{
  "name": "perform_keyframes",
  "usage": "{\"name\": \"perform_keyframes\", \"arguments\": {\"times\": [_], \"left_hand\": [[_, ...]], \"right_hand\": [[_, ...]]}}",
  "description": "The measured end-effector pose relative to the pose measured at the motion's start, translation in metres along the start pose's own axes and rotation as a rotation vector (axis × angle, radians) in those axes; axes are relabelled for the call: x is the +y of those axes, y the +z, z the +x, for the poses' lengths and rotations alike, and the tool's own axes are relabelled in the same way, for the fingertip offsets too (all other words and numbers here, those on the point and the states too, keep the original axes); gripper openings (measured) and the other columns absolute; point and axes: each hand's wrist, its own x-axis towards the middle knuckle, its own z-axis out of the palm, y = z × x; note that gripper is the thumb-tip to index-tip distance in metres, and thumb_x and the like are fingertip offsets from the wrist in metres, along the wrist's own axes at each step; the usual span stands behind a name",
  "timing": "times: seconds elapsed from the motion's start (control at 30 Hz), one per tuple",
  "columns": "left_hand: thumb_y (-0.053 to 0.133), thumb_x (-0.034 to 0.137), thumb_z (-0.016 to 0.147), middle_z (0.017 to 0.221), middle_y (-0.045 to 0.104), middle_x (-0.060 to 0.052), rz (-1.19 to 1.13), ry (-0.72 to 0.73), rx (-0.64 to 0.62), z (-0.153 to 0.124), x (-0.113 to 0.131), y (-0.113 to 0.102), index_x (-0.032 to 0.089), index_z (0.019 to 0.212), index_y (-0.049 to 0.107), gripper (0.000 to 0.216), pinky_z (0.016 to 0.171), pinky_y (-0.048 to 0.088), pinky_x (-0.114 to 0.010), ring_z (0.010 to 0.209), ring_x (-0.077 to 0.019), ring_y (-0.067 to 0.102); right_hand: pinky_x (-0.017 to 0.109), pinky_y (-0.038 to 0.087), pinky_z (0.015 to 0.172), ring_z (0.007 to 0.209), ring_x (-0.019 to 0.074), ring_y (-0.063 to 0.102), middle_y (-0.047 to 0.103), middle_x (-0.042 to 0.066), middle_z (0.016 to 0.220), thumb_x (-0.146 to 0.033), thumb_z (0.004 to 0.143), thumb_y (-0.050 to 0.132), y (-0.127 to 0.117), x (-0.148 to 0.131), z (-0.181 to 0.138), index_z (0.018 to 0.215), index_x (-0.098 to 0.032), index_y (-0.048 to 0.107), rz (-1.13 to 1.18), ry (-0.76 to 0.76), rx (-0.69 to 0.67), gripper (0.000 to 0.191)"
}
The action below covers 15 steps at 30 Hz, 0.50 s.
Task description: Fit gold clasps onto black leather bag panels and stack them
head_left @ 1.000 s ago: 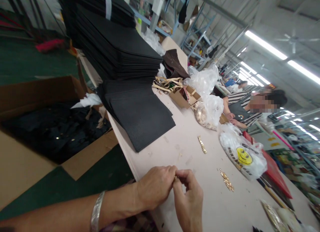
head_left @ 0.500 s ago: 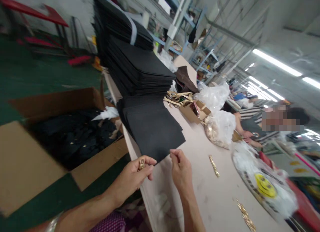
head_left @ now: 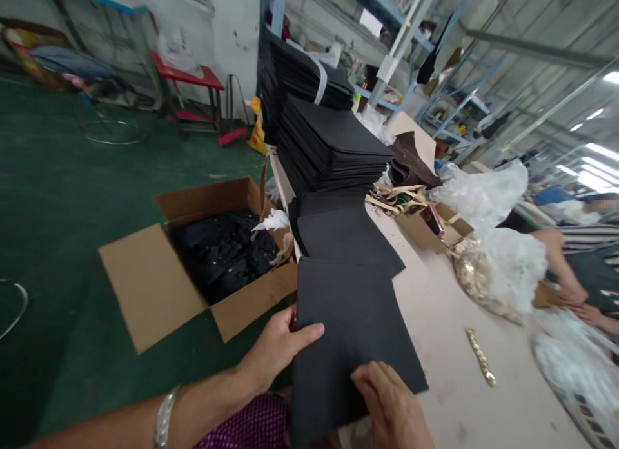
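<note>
Head view: we see two bare hands at one black panel [head_left: 348,307], set in front of us by the left edge of the table [head_left: 449,333].
Left hand [head_left: 275,349]: grips the panel's left edge, thumb on top; one silver bracelet [head_left: 165,418] rings the wrist.
Right hand [head_left: 394,400]: fingers bunched over the panel's near part; we cannot tell whether they pinch anything.
Black stacks: one low pile [head_left: 345,233] under the panel's far end, one tall stack [head_left: 338,129] beyond it; we cannot count their sheets.
Gold chain [head_left: 481,357]: one, lying to the panel's right.
Cartons: two, a large open box [head_left: 157,284] on the floor at left, a small carton [head_left: 420,233] far on the table.
Plastic bags [head_left: 515,262]: three along the right side.
Red stool [head_left: 193,78]: one, far left.
Striped sleeve [head_left: 587,239]: one person, at right.
</note>
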Motion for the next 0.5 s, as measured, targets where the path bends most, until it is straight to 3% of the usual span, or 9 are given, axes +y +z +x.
{"name": "perform_keyframes", "arguments": {"times": [0.1, 0.2, 0.27, 0.37, 0.5], "left_hand": [[0.083, 0.042, 0.065, 0.086, 0.073, -0.007, -0.044, -0.113, -0.074, -0.007, -0.002, 0.005, 0.013, 0.1, 0.068, 0.047, 0.072, 0.055, -0.034, 0.081, -0.0242, 0.068], [0.083, 0.04, 0.064, 0.077, 0.071, -0.004, -0.054, -0.191, -0.103, -0.01, -0.009, 0.007, 0.014, 0.093, 0.067, 0.042, 0.059, 0.052, -0.026, 0.065, -0.0174, 0.065], [0.082, 0.04, 0.065, 0.066, 0.066, 0.001, -0.045, -0.233, -0.094, -0.009, -0.014, 0.006, 0.015, 0.088, 0.065, 0.038, 0.044, 0.041, -0.019, 0.047, -0.0104, 0.055], [0.078, 0.042, 0.067, 0.048, 0.051, 0.008, -0.036, -0.272, -0.088, -0.007, -0.02, 0.004, 0.016, 0.078, 0.061, 0.033, 0.032, 0.02, -0.015, 0.031, -0.0043, 0.032], [0.078, 0.041, 0.064, 0.043, 0.047, 0.008, -0.047, -0.306, -0.136, -0.005, -0.023, 0.002, 0.015, 0.071, 0.061, 0.032, 0.032, 0.016, -0.017, 0.03, -0.0034, 0.027]], "right_hand": [[0.021, 0.049, 0.064, 0.071, 0.0146, 0.065, 0.069, 0.0, 0.08, -0.027, 0.095, 0.055, -0.004, -0.016, -0.013, 0.089, -0.026, 0.069, 0.245, 0.167, -0.049, 0.015], [0.023, 0.051, 0.069, 0.076, 0.0165, 0.066, 0.071, 0.002, 0.083, -0.039, 0.091, 0.062, -0.003, -0.027, -0.006, 0.096, -0.022, 0.071, 0.455, 0.495, 0.112, 0.019], [0.025, 0.052, 0.068, 0.073, 0.0167, 0.064, 0.069, 0.002, 0.078, -0.044, 0.087, 0.067, 0.0, -0.031, 0.005, 0.094, -0.019, 0.071, 0.584, 0.625, 0.181, 0.026], [0.026, 0.052, 0.062, 0.066, 0.0158, 0.062, 0.067, 0.002, 0.071, -0.046, 0.08, 0.072, 0.005, -0.031, 0.02, 0.088, -0.016, 0.072, 0.731, 0.692, 0.196, 0.031], [0.023, 0.051, 0.051, 0.058, 0.0138, 0.06, 0.065, 0.001, 0.066, -0.048, 0.074, 0.076, 0.009, -0.029, 0.031, 0.085, -0.015, 0.072, 0.803, 0.741, 0.189, 0.036]]}}
